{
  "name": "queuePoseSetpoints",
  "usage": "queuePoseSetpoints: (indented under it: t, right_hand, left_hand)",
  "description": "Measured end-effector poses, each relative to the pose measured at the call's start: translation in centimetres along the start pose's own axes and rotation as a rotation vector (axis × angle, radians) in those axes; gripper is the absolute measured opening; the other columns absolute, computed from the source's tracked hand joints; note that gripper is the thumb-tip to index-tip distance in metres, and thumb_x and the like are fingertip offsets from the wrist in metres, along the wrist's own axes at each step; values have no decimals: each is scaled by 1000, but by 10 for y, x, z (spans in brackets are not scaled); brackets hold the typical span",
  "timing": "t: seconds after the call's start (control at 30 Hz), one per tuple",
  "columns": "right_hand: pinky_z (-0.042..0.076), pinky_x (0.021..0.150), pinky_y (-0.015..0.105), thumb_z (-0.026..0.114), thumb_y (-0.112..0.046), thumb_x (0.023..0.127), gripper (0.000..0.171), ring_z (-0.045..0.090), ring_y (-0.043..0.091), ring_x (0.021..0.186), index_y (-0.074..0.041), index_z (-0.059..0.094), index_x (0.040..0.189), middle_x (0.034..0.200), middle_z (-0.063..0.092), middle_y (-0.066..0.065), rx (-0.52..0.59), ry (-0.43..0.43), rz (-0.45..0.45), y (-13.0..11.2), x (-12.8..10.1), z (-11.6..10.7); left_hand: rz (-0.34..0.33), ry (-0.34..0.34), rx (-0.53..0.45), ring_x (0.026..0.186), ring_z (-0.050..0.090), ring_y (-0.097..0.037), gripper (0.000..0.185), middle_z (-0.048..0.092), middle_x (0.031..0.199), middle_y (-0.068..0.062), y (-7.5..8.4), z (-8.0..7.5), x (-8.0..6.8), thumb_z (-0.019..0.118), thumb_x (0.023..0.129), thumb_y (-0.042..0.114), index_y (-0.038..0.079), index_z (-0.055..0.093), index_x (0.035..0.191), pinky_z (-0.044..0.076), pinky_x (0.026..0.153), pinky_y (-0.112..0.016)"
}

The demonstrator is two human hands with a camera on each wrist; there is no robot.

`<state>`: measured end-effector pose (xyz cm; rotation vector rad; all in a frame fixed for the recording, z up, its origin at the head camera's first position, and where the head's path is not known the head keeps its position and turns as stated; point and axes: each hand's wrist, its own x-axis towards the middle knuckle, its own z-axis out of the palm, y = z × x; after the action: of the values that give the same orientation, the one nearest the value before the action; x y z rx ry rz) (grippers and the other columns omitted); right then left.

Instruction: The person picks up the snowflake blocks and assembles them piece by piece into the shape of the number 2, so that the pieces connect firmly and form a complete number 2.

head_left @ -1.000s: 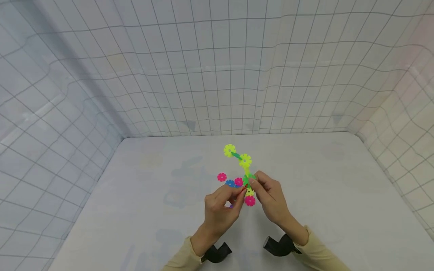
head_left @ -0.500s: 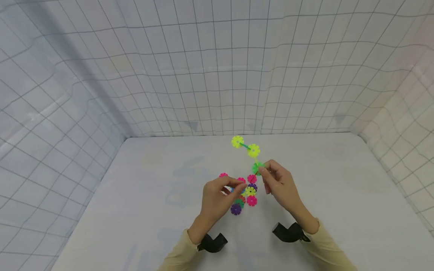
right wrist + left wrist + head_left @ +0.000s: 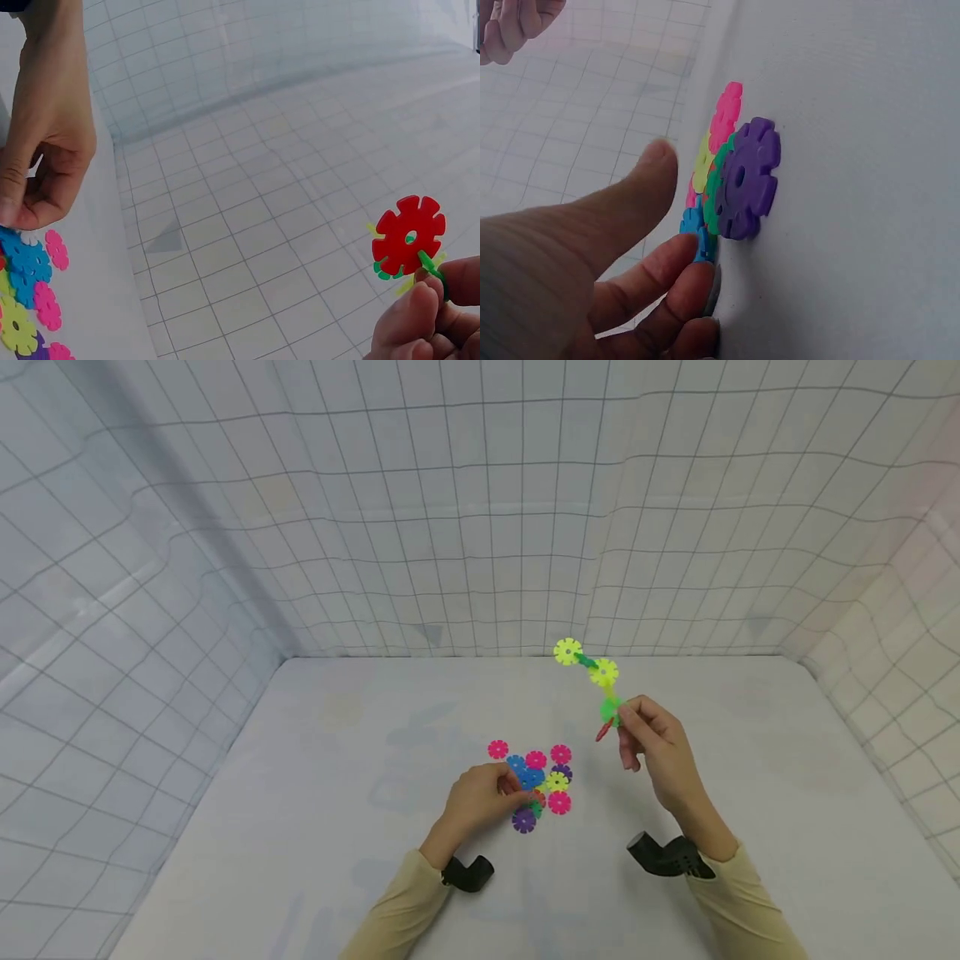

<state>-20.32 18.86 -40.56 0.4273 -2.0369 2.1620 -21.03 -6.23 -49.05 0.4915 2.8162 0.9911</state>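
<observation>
My right hand pinches a chain of snowflake discs and holds it up above the table, to the right of the pile. The chain runs from two yellow discs down to a green one and a red disc by my fingertips. My left hand rests low at the left edge of a pile of loose discs in pink, blue, yellow, green and purple. In the left wrist view a finger touches a blue disc beside the purple disc, with the thumb held apart.
The white table is walled on three sides by gridded white cloth. A single pink disc lies just left of the pile. Black wrist cameras sit on both forearms.
My right hand has carried the chain up and to the right, away from the pile. My left hand let go of it and dropped down to the loose discs.
</observation>
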Motion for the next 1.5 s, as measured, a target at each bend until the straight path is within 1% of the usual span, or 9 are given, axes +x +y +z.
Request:
queuePoseSetpoints:
  t: [0.17, 0.33, 0.53, 0.8, 0.97, 1.13, 1.23, 1.33, 1.5]
  right_hand:
    - [35, 40, 25, 47, -12, 101, 24, 41, 15, 44, 4, 46, 83, 64, 45, 6, 58, -11, 1, -4, 1, -5]
    - [36, 42, 22, 43, -13, 102, 20, 39, 16, 46, -4, 48, 85, 65, 44, 5, 149, -48, 7, -7, 0, -9]
    - [37, 44, 18, 38, -11, 103, 21, 34, 18, 47, -9, 49, 86, 67, 41, 4, 334, -124, -5, -10, -2, -12]
    - [40, 48, 17, 28, -9, 105, 26, 38, 14, 49, -8, 49, 91, 68, 39, 5, 514, -264, 0, -14, -3, -12]
    - [42, 49, 17, 29, -12, 105, 23, 40, 14, 50, -5, 51, 108, 69, 42, 5, 604, -302, 48, -16, -5, -10]
    - [43, 52, 17, 22, -11, 106, 33, 44, 13, 52, -3, 49, 123, 83, 54, 5, 711, -377, 41, -17, -8, -7]
    - [44, 55, 17, 16, -10, 105, 37, 43, 14, 53, -2, 47, 123, 90, 55, 6, 794, -446, 20, -17, -8, -4]
    - [44, 57, 17, 13, -10, 105, 38, 39, 16, 54, 0, 46, 121, 90, 55, 6, 849, -497, -1, -17, -7, -1]
    - [39, 54, 18, 12, -10, 105, 39, 36, 17, 55, 0, 47, 119, 89, 55, 5, 878, -525, 0, -17, -8, 0]
  left_hand:
    - [97, -86, 116, 68, 47, -5, 41, 51, 73, 10, -1, 1, -1, 85, 63, 48, 18, 63, 79, 41, 58, -22]
    - [136, -99, 138, 65, 46, -5, 41, 49, 70, 10, -1, 0, -2, 87, 61, 45, 18, 60, 76, 41, 57, -22]
    - [96, -108, 21, 62, 49, -6, 33, 52, 66, 12, -4, -3, -2, 87, 66, 34, 17, 62, 77, 42, 59, -24]
    - [98, -41, -157, 60, 54, -5, 14, 60, 66, 9, -4, -8, 0, 79, 78, 22, 11, 69, 78, 46, 60, -24]
    - [128, -14, -370, 66, 67, -12, 13, 70, 76, 1, 14, -14, -1, 72, 85, 17, 4, 71, 88, 52, 67, -24]
    - [124, -54, -664, 77, 70, -26, 14, 71, 86, -12, 44, -31, -12, 67, 88, 6, -3, 67, 98, 53, 75, -27]
    - [136, -80, -770, 81, 69, -27, 16, 70, 92, -13, 60, -39, -18, 64, 90, 3, -5, 66, 103, 53, 76, -32]
    - [181, -78, -807, 81, 69, -27, 17, 70, 93, -13, 69, -43, -22, 65, 89, 6, -5, 66, 103, 53, 75, -37]
    - [240, -7, -767, 73, 67, -27, 15, 69, 87, -12, 77, -45, -24, 67, 89, 9, -2, 69, 100, 55, 67, -35]
